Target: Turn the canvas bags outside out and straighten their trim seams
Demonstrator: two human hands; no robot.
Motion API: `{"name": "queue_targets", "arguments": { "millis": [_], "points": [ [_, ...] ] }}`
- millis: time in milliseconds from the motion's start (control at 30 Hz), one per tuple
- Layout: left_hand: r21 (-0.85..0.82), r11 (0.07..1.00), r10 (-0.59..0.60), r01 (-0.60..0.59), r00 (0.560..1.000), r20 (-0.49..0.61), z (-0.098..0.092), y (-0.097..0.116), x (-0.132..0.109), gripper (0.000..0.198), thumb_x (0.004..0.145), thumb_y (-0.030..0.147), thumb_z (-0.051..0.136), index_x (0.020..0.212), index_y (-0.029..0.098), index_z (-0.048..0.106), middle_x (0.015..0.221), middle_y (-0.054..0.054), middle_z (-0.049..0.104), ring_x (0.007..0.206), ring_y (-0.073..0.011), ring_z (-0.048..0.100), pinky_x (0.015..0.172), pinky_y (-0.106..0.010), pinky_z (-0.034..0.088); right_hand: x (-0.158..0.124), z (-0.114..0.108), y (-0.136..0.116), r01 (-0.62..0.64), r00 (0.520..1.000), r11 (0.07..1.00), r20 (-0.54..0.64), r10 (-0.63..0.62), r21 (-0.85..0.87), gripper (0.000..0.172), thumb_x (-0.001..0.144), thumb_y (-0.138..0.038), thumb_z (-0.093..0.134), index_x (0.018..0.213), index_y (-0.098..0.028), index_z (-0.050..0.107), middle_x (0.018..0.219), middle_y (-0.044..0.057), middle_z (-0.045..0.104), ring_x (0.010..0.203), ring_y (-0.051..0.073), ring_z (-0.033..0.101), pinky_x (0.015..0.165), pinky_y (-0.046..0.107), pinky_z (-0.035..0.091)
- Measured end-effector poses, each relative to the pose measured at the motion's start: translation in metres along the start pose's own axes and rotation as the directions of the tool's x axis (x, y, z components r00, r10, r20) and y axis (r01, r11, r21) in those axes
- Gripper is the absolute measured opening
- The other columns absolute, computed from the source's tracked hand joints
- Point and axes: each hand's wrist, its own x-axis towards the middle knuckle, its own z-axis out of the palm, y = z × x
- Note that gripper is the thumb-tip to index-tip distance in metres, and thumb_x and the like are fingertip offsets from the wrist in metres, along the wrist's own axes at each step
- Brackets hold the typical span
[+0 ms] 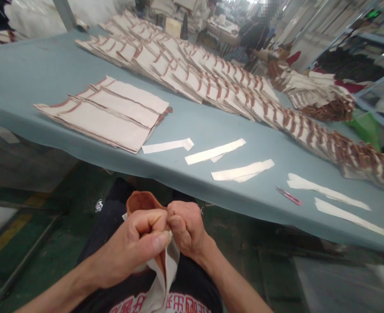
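Both my hands are closed on one fabric piece (161, 278) held over my lap, below the table's near edge. It is cream cloth with a brown trim loop (141, 201) sticking up behind my knuckles. My left hand (136, 243) pinches the cloth between thumb and curled fingers. Right beside it, touching, my right hand (185, 228) grips the same cloth in a fist. The cloth's lower end hangs down between my wrists.
A blue-grey table (41, 74) spans the view. On it lie a stack of cream panels (107, 111), a long overlapped row of trimmed pieces (231, 82), loose cream strips (214, 152) and pink snips (288, 196). A person (255, 32) sits at the far end.
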Motion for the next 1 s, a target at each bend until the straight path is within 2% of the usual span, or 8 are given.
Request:
{"name": "queue_targets", "arguments": {
  "millis": [100,200,400,467,567,667,833,1000],
  "points": [
    [-0.003,0.999,0.052,-0.051,0.998,0.040,-0.009,0.003,0.002,0.079,0.102,0.096,0.058,0.070,0.026,0.040,0.062,0.009,0.033,0.053,-0.0101,0.023,0.045,-0.024,0.022,0.000,-0.004,-0.002,-0.018,1.000,1.000,0.013,0.017,0.009,0.069,0.129,-0.062,0.029,0.071,-0.027,0.042,0.061,-0.005,0.044,0.053,0.013,0.043,0.055,0.032,0.033],
    [0.116,0.988,0.096,-0.103,0.993,0.067,-0.015,0.016,0.002,0.082,0.107,0.098,0.044,0.071,0.024,0.046,0.066,0.007,0.036,0.056,-0.0116,0.028,0.047,-0.025,0.028,-0.001,-0.007,-0.003,-0.032,0.999,0.999,0.002,0.032,0.021,0.067,0.129,-0.061,0.030,0.072,-0.028,0.040,0.061,-0.005,0.045,0.053,0.014,0.044,0.056,0.032,0.033],
    [0.386,0.877,0.259,-0.285,0.958,0.120,-0.021,0.019,-0.003,0.048,0.119,0.044,0.062,0.077,0.022,0.060,0.069,0.006,0.051,0.065,-0.0126,0.048,0.058,-0.023,0.035,-0.005,-0.016,-0.002,-0.057,0.998,0.998,-0.006,0.057,0.023,0.064,0.129,-0.060,0.031,0.074,-0.028,0.039,0.062,-0.005,0.045,0.055,0.014,0.044,0.056,0.032,0.034],
    [0.412,0.849,0.316,-0.332,0.942,0.109,-0.022,0.011,-0.003,0.049,0.119,0.040,0.062,0.074,0.022,0.055,0.066,0.008,0.046,0.061,-0.0113,0.045,0.055,-0.023,0.032,-0.007,-0.019,-0.002,-0.059,0.998,0.998,0.008,0.059,0.019,0.065,0.128,-0.061,0.031,0.073,-0.028,0.039,0.062,-0.005,0.045,0.054,0.014,0.045,0.056,0.032,0.034],
    [0.372,0.880,0.286,-0.297,0.954,0.085,-0.025,0.003,-0.002,0.062,0.117,0.058,0.065,0.069,0.023,0.046,0.063,0.009,0.037,0.053,-0.0104,0.035,0.050,-0.025,0.027,-0.009,-0.021,-0.003,-0.065,0.998,0.998,0.026,0.065,0.007,0.065,0.128,-0.059,0.031,0.072,-0.028,0.039,0.062,-0.004,0.045,0.055,0.014,0.045,0.057,0.032,0.034],
    [0.390,0.885,0.241,-0.255,0.967,0.085,-0.029,0.007,-0.001,0.064,0.118,0.065,0.059,0.071,0.023,0.052,0.066,0.007,0.042,0.057,-0.0122,0.037,0.053,-0.026,0.031,-0.008,-0.024,-0.005,-0.051,0.998,0.999,0.025,0.052,-0.009,0.063,0.129,-0.055,0.032,0.072,-0.028,0.039,0.063,-0.004,0.045,0.056,0.014,0.044,0.057,0.033,0.033],
    [0.518,0.826,0.184,-0.224,0.975,0.128,-0.033,0.031,0.003,0.059,0.122,0.052,0.040,0.074,0.023,0.055,0.071,0.004,0.052,0.065,-0.0154,0.046,0.061,-0.027,0.038,-0.001,-0.030,-0.013,-0.003,1.000,0.999,0.008,0.003,-0.041,0.064,0.130,-0.053,0.034,0.073,-0.027,0.045,0.063,-0.004,0.046,0.056,0.015,0.044,0.059,0.034,0.033],
    [0.636,0.725,0.138,-0.265,0.960,0.243,-0.032,0.046,0.009,0.049,0.118,0.036,0.052,0.071,0.023,0.049,0.067,0.006,0.052,0.061,-0.0137,0.047,0.059,-0.025,0.036,0.010,-0.036,-0.018,0.039,0.999,0.995,0.015,-0.038,-0.095,0.065,0.131,-0.054,0.033,0.073,-0.026,0.048,0.063,-0.004,0.050,0.056,0.015,0.046,0.060,0.034,0.035]
  ]
}}
